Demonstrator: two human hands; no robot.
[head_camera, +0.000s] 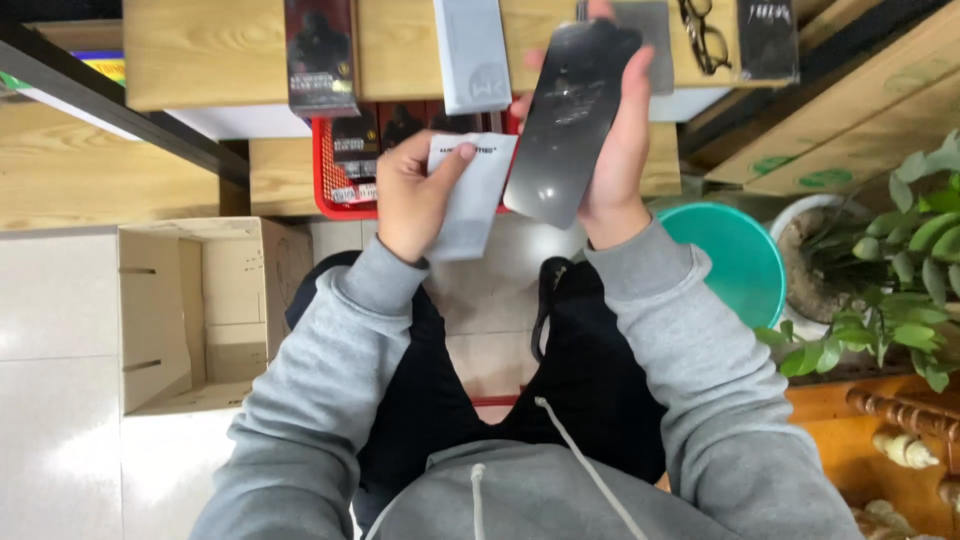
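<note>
Nearest to us: grey hoodie sleeves, black trousers, we're seated over a pale tiled floor.

Left hand pinches a small white packet, thumb on top of its upper edge, other fingers curled behind. Right hand holds a dark glossy sheet upright and tilted, thumb along its right edge, fingers hidden behind, so we can't tell how spread they are. Sheet's lower left corner overlaps or touches the packet; can't tell which.

Risks, as we judge them:
- Sheet is held by the edges only, and looks slick. It could slip, then drop toward our lap or the floor.
- Thumb on the glossy face means smudges.
- Packet hangs from a one-corner pinch and could fall if the left hand shifts.

Beside us: open cardboard box on the left, teal bin and potted plant on the right; either could swallow a dropped item.

Further out: red basket of dark boxes under the wooden bench. On the bench are a dark box, a grey box and glasses, close to the sheet's top. A careless swing could knock them.
</note>
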